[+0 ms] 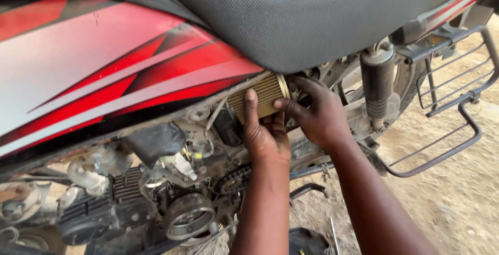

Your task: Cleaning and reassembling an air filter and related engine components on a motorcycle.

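Note:
A cylindrical pleated air filter (265, 95), yellowish with a metal end rim, sits half tucked under the motorcycle's seat (312, 16). My left hand (265, 135) presses on it from below, index finger lying up along the pleats. My right hand (317, 114) grips its right end, thumb and fingers around the rim. Both hands hold the air filter against the frame below the red and silver side panel (104, 73).
The engine (156, 203) with its cooling fins, a round cover (188, 216) and an exposed chain (231, 179) lie below. A rear shock absorber (378, 86) and a metal side guard rack (457, 104) stand to the right. Sandy ground (457, 192) with a tool (333, 234) lies beneath.

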